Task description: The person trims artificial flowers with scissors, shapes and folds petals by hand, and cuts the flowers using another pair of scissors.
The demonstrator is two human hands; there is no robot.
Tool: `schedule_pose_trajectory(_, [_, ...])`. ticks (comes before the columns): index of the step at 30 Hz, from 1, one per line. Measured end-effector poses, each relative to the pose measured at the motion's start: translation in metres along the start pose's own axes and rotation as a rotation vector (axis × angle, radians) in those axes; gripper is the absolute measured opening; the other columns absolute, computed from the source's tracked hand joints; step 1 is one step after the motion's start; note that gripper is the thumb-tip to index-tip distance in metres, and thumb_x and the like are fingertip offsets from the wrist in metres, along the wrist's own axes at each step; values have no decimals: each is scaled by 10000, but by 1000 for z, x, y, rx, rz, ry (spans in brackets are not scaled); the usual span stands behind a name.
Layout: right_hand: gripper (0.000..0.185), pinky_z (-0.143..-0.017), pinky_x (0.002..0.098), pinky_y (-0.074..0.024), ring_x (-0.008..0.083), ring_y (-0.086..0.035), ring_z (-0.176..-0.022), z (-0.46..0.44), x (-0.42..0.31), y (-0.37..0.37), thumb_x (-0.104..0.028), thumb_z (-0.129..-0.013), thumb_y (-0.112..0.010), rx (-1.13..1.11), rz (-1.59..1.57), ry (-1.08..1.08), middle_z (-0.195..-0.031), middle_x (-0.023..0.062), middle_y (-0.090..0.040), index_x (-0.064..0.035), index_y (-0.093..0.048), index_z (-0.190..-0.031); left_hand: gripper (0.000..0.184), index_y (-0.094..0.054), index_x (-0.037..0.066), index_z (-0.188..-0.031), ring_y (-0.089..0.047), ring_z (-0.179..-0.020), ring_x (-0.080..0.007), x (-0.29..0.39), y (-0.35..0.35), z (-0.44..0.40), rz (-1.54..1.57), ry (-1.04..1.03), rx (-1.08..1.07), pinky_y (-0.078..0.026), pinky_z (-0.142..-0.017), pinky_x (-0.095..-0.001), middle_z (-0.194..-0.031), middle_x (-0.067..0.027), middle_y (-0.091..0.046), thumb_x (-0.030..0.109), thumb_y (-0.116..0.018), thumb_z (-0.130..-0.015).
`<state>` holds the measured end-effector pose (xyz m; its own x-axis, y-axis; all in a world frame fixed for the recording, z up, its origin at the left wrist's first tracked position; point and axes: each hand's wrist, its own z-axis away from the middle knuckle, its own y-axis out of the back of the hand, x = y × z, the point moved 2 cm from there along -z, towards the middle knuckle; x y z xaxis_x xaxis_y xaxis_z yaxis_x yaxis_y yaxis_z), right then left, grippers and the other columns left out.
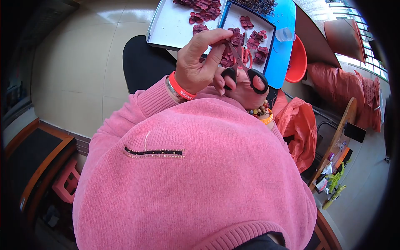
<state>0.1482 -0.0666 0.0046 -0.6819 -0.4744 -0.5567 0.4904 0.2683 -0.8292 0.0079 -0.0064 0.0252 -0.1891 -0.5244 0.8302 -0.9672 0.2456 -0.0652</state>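
Note:
My left hand [196, 62], with a red wristband, is closed in a pinch above the box. Dark red artificial flower petals [235, 31] show right at its fingertips, and the pinched part is mostly hidden. My right hand [243, 91] grips black-handled scissors [238, 62], its fingers through both loops. Their blades point up toward the left fingertips. Behind them, the blue-edged box [271, 39] holds several loose dark red flowers [257, 38] and red-handled scissors [248, 58]. More such flowers [204, 11] lie in the white box lid [166, 25] to the left.
A blue table [285, 54] bears the boxes, a clear plastic cup [285, 34] and a bundle of dark stems [260, 6]. To its right are a red basin [298, 60] and a red plastic bag [298, 125]. A black stool seat [143, 62] stands at the left.

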Motion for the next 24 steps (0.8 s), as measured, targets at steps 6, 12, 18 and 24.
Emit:
schedule_pose_trajectory(6, [524,-811,281,-317,183,-445,-785,0,-1,-1,-558,-687,-559,35,39,-32,-875,99,-462,-49,-442,-722,488,-322,-22,-1226,-570,-903,-160,2,1,-2,29,90,0,-460,-819,-269,-1052,-138,-558,-60,-559,-801])
schedule_pose_trajectory(12, [434,-750,274,-342,165,-458,-781,-6,1,3,-446,-831,-491,159,279,-4,-872,100,-499,-20,-491,-750,369,-391,-37,-1130,-583,-863,-155,-7,3,-5,316,449,109,-473,-784,-271,-1009,-145,-577,-15,-574,-810])
schedule_pose_trajectory(18, [381,-754,279,-361,158,-481,-778,-5,0,8,-336,-903,-456,289,381,-33,-836,85,-534,-2,-534,-738,122,-565,1,-909,-600,-676,-109,-27,6,2,259,619,145,-476,-639,-217,-786,-68,-631,111,-526,-876])
schedule_pose_trajectory(24, [354,-765,279,-390,147,-504,-747,-6,-3,5,-313,-901,-479,316,489,-34,-789,73,-542,-4,-549,-744,115,-580,17,-891,-597,-679,-93,-28,6,4,155,631,127,-469,-629,-211,-776,-58,-636,115,-521,-883])
